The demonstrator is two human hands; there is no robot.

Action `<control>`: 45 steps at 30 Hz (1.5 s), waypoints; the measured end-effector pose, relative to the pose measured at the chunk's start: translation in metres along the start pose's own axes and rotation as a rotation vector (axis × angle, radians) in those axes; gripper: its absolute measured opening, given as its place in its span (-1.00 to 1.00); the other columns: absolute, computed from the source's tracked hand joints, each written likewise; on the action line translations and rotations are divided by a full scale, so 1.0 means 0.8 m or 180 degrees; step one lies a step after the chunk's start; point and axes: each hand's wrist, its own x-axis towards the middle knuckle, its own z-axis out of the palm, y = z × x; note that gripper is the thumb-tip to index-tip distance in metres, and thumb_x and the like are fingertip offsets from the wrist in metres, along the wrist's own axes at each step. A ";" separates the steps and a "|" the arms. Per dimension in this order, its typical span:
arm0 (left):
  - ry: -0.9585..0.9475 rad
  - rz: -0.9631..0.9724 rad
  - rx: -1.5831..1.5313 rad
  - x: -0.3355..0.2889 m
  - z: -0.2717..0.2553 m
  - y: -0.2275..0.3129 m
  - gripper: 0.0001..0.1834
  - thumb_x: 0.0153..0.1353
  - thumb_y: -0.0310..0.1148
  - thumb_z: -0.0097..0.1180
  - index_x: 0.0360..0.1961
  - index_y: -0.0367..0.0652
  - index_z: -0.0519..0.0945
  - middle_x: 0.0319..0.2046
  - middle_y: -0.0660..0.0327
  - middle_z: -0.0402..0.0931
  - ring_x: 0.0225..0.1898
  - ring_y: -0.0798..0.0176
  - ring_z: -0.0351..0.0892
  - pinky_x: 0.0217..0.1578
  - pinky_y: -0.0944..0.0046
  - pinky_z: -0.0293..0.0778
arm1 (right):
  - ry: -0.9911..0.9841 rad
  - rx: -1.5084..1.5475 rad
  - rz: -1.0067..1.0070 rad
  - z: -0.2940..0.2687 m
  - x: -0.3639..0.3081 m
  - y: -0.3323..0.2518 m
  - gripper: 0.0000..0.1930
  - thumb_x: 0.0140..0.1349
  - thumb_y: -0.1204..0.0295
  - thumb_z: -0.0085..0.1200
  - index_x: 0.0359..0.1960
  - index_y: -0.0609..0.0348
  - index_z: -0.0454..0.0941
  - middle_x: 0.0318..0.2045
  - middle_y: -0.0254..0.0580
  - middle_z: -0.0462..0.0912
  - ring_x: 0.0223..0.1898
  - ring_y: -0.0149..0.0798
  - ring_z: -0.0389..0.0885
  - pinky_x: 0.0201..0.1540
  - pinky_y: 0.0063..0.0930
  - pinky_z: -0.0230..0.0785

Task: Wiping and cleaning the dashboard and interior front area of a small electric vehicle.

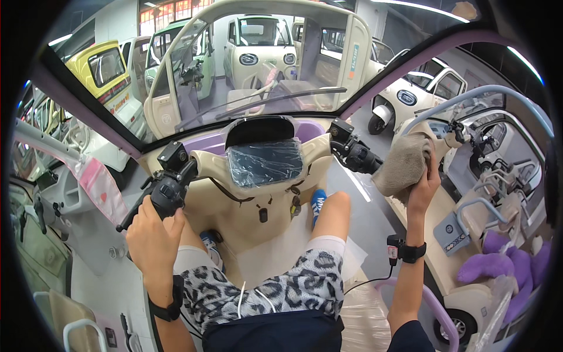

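Black rubber covers the left handlebar grip (157, 202), and the left hand (153, 237) is closed around its lower end, fingers wrapped tight, a dark band on the wrist below it. Just left of that hand a pink patterned strip (99, 186) hangs down from the door frame of the small vehicle in which the person sits. Moving toward the middle, the cream-coloured steering column (258, 202) rises between the knees, and on top of it sits the instrument display (264, 161), wrapped in crinkled clear plastic film. Below it the person's legs in leopard-print shorts (275, 287) and a blue shoe (317, 202) rest on the cream floor. Through the windscreen ahead stand other small enclosed vehicles, among them a cream one (258, 44) facing this way. Further right, the right handlebar grip (358, 155) sticks out with its black switch block, bare of any hand. Touching its outer end is a grey-brown cloth (403, 167), bunched up and clamped in the right hand (427, 182), which is raised with the fingers curled over the cloth; a black wrist device (404, 251) with a cable sits on that forearm. At the far right a purple plush toy (498, 264) lies in a neighbouring vehicle.
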 end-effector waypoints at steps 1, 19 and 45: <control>-0.0036 0.0033 -0.0092 0.003 0.010 0.006 -0.37 0.12 -0.04 0.22 0.02 -0.38 0.47 -0.21 -0.06 0.61 -0.23 -0.06 0.62 -0.22 0.08 0.50 | -0.0202 -0.0559 -0.0020 -0.017 0.003 0.015 -0.56 0.35 0.58 -0.23 0.26 0.21 0.41 0.12 -0.03 0.57 0.12 -0.24 0.53 0.23 -0.37 0.28; -0.0132 -0.0106 -0.0104 0.000 0.002 0.009 -0.37 0.11 -0.08 0.21 0.04 -0.40 0.47 -0.20 -0.05 0.61 -0.22 -0.03 0.62 -0.19 0.08 0.49 | -0.2450 -0.2413 0.0832 -0.009 0.023 0.010 -0.51 0.19 0.16 0.19 0.05 0.23 0.52 -0.22 0.00 0.69 -0.16 -0.05 0.67 -0.06 -0.27 0.47; 0.0107 -0.0039 -0.0175 -0.002 0.012 -0.004 -0.40 0.07 -0.07 0.25 -0.02 -0.34 0.50 -0.33 0.08 0.56 -0.26 0.07 0.60 -0.21 0.14 0.48 | -0.2814 -0.0642 0.2619 -0.032 0.041 0.057 -0.59 0.33 0.24 0.08 0.08 0.31 0.49 -0.38 -0.37 0.58 -0.52 -0.57 0.48 -0.50 -0.63 0.37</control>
